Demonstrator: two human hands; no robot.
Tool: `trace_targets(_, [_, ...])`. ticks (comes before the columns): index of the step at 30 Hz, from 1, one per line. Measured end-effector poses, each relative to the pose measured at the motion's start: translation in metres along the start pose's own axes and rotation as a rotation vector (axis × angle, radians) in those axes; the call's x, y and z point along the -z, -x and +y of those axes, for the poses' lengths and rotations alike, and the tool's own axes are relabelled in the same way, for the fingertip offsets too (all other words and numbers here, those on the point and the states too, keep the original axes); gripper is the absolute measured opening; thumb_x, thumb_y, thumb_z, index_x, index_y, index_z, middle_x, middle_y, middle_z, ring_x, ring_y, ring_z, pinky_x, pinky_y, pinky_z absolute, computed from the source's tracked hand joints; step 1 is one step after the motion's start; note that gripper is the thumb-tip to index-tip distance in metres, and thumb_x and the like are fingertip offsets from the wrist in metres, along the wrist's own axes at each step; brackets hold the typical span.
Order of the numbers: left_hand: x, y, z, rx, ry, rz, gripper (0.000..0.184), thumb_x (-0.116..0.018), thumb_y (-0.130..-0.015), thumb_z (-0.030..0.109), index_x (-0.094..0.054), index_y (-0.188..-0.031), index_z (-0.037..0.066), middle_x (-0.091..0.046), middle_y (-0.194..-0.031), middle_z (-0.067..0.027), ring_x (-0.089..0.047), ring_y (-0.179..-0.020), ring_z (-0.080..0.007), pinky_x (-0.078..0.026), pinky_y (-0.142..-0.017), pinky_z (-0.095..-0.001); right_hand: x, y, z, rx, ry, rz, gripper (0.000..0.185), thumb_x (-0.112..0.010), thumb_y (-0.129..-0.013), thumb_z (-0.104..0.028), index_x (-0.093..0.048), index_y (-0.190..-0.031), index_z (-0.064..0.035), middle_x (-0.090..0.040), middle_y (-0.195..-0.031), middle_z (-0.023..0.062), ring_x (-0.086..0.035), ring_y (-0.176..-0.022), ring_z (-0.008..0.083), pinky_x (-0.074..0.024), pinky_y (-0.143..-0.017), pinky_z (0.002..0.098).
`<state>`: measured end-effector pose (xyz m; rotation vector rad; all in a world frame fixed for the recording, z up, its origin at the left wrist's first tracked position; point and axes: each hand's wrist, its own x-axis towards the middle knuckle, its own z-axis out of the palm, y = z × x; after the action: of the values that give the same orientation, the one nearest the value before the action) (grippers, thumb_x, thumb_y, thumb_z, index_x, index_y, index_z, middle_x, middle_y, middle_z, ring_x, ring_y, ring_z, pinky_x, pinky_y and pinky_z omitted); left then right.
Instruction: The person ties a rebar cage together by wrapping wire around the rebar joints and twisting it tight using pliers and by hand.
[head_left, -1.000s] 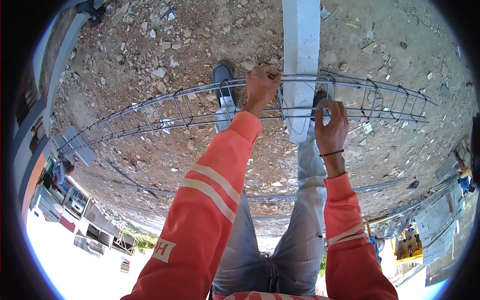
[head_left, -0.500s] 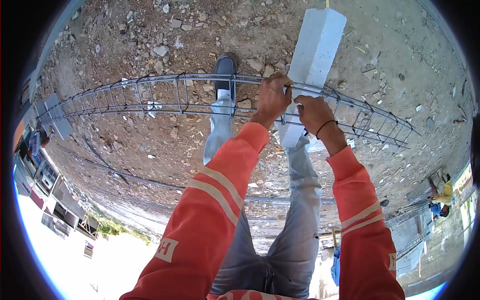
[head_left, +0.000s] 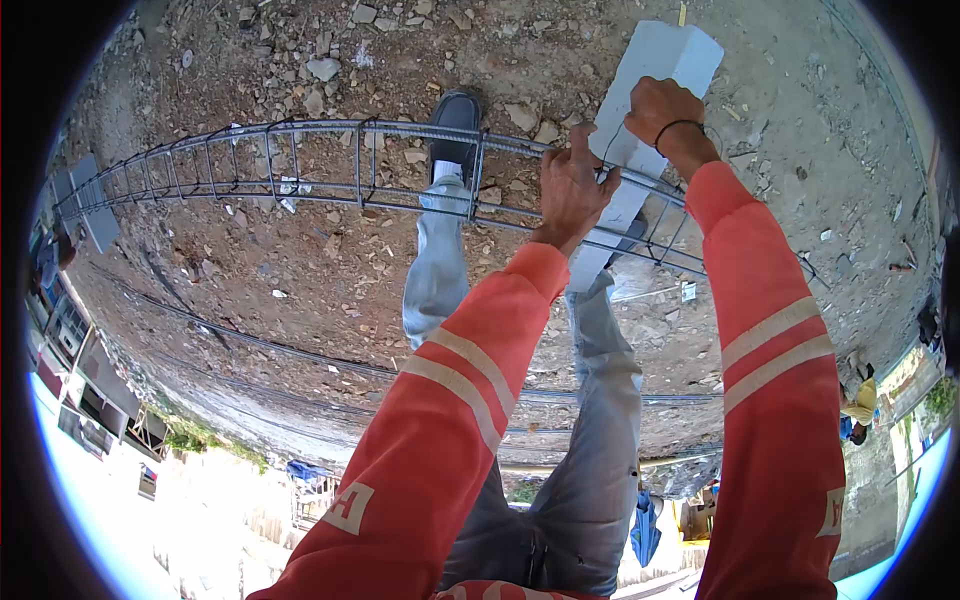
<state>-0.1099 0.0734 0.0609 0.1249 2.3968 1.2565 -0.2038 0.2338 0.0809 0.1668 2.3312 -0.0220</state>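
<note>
A long rebar cage (head_left: 365,165) of thin bars and square ties runs across the view, over a pale concrete beam (head_left: 640,80). My left hand (head_left: 575,190) is at the cage's upper bar where it crosses the beam, its fingers curled about the bar with the index finger raised. Above the cage, over the beam, my right hand (head_left: 668,112) is closed in a fist, and a thin dark wire (head_left: 612,142) runs between it and my left hand.
My shoe (head_left: 455,125) is under the cage on stony ground. More bars (head_left: 300,352) lie nearer my legs. A grey block (head_left: 92,205) is under the cage's far left end. A person in yellow (head_left: 860,405) is at the far right.
My right hand has moved up and right, away from my left hand, with the wire now showing between them. The view has shifted, and the beam appears more tilted and farther right.
</note>
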Motion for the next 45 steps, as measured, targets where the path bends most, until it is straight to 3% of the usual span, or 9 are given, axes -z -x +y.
trace_targets(7, [0.007, -0.029, -0.003, 0.172, 0.007, -0.194, 0.051, -0.078, -0.077, 0.021, -0.052, -0.119, 0.006, -0.071, -0.084, -0.015, -0.069, -0.082, -0.0358, -0.052, -0.075, -0.0449, -0.002, 0.07, 0.032, -0.118, -0.048, -0.358, 0.029, -0.066, -0.078, -0.026, -0.073, -0.097, -0.0057, -0.072, -0.096, 0.0188, -0.07, -0.09, 0.0381, -0.0558, -0.083, 0.0451])
trace_targets(9, [0.007, -0.042, -0.007, 0.236, -0.073, -0.261, 0.053, -0.079, -0.076, 0.021, -0.053, -0.119, 0.005, -0.071, -0.088, -0.0169, -0.069, -0.088, -0.0363, -0.052, -0.076, -0.0445, -0.025, 0.097, 0.037, 0.248, -0.278, -0.303, 0.024, -0.063, -0.078, -0.024, -0.073, -0.079, -0.0021, -0.069, -0.084, 0.0232, -0.068, -0.079, 0.0415, -0.0551, -0.079, 0.0454])
trace_targets(15, [0.016, -0.031, 0.008, 0.275, 0.034, -0.284, 0.051, -0.079, -0.076, 0.023, -0.058, -0.122, 0.012, -0.071, -0.088, -0.0108, -0.07, -0.085, -0.0258, -0.054, -0.072, -0.0393, -0.021, 0.113, -0.024, -0.247, -1.625, -0.134, 0.029, -0.058, -0.086, -0.025, -0.069, -0.076, 0.0002, -0.064, -0.069, 0.0223, -0.062, -0.067, 0.0425, -0.0519, -0.065, 0.0447])
trace_targets(17, [0.012, -0.021, -0.009, 0.191, 0.089, -0.29, 0.05, -0.078, -0.078, 0.023, -0.057, -0.123, 0.013, -0.071, -0.086, -0.009, -0.071, -0.083, -0.0225, -0.054, -0.07, -0.038, -0.035, 0.109, -0.043, -0.186, -1.649, -0.013, 0.043, -0.055, -0.095, -0.035, -0.066, -0.089, 0.0064, -0.059, -0.067, 0.0084, -0.058, -0.059, 0.0199, -0.0489, -0.058, 0.0347])
trace_targets(20, [-0.008, -0.007, -0.043, 0.229, 0.775, -0.316, 0.047, -0.075, -0.082, 0.021, -0.057, -0.124, 0.013, -0.07, -0.08, -0.0065, -0.069, -0.073, -0.0191, -0.052, -0.064, -0.0345, -0.035, 0.135, -0.083, -0.09, -1.362, 0.447, 0.048, -0.05, -0.099, -0.04, -0.066, -0.088, 0.0047, -0.063, -0.08, 0.0181, -0.061, -0.076, 0.0388, -0.0483, -0.073, 0.0453])
trace_targets(21, [-0.004, -0.007, -0.025, 0.175, 0.432, -0.237, 0.05, -0.072, -0.085, 0.021, -0.053, -0.129, 0.009, -0.069, -0.079, -0.0059, -0.066, -0.07, -0.0172, -0.052, -0.063, -0.0317, -0.045, 0.147, -0.094, -0.11, -1.359, 0.681, 0.048, -0.049, -0.1, -0.04, -0.067, -0.089, 0.0034, -0.063, -0.085, 0.0208, -0.06, -0.081, 0.0437, -0.0472, -0.077, 0.0482])
trace_targets(30, [-0.008, -0.025, -0.019, 0.156, 0.194, -0.13, 0.051, -0.073, -0.085, 0.014, -0.054, -0.128, -0.004, -0.073, -0.083, -0.0115, -0.069, -0.078, -0.0153, -0.054, -0.072, -0.0289, -0.252, 0.286, 0.045, -0.849, -1.876, 0.24, 0.026, -0.053, -0.095, -0.019, -0.068, -0.096, 0.0022, -0.065, -0.071, 0.0066, -0.062, -0.061, 0.0106, -0.0491, -0.056, 0.0245])
trace_targets(36, [0.005, -0.03, -0.021, 0.166, 0.064, -0.219, 0.049, -0.066, -0.09, 0.009, -0.05, -0.134, -0.004, -0.072, -0.092, -0.0144, -0.07, -0.088, -0.0179, -0.054, -0.087, -0.031, -0.396, 0.216, 0.152, -0.728, -0.973, 0.244, 0.024, -0.059, -0.086, -0.017, -0.067, -0.108, -0.0141, -0.068, -0.08, 0.0201, -0.066, -0.076, 0.0412, -0.0523, -0.068, 0.0482])
trace_targets(45, [0.003, -0.023, -0.018, 0.12, 0.085, -0.201, 0.051, -0.064, -0.092, 0.012, -0.048, -0.138, -0.005, -0.068, -0.086, -0.0052, -0.067, -0.089, -0.0156, -0.048, -0.093, -0.0323, -0.463, 0.061, 0.197, -0.713, -1.221, 0.252, 0.059, -0.061, -0.087, -0.051, -0.045, -0.134, -0.0188, -0.068, -0.099, 0.0252, -0.062, -0.096, 0.0499, -0.0493, -0.079, 0.0541])
